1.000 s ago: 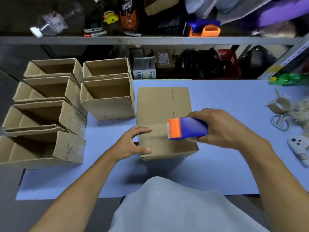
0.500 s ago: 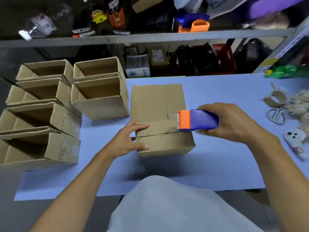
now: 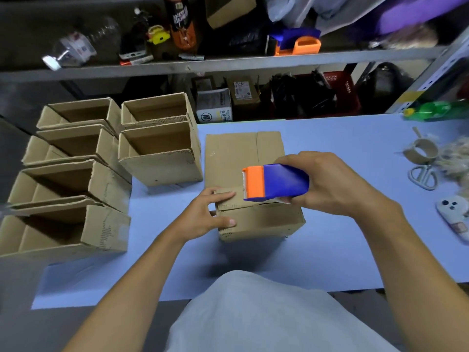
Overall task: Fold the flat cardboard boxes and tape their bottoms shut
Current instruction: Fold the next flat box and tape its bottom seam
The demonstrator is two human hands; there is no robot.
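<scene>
A pale blue bench stands against a grey metal shelf crowded with clutter. Beneath the shelf lies a dim recess holding a red basket and small cartons. The light is cool and subdued.

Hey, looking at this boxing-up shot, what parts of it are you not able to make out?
All in the head view:
- Tape roll and blade: hidden inside the tape dispenser and the right hand.
- Tape on the box: none visible on the seam; the dispenser and left hand cover part of it.
- Finished boxes: bottoms face down, taping unseen.
- Bottle label: cut off by the top edge.
- Scissors: blurred.
</scene>
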